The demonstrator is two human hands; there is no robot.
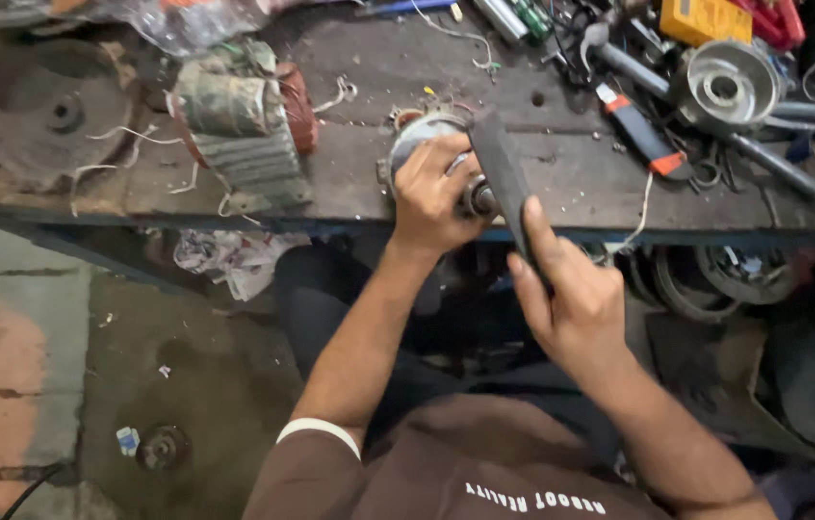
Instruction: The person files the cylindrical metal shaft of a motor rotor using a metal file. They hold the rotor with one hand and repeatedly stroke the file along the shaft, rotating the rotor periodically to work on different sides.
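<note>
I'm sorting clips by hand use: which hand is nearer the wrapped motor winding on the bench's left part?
The left. The left hand grips a round metal part just right of the winding. The right hand is farther right and lower, below the bench edge, holding a dark flat bar.

The motor housing (pixel 424 135) at the workbench's (pixel 369 77) centre was dull silver-grey, and the flat file (pixel 504 178) against it was near black. At ten o'clock, the stator (pixel 244 120) showed rust-red windings under grimy grey-green wrapping; at one o'clock lay an orange-banded black handle (pixel 640 130) and a yellow box (pixel 706 19).
</note>
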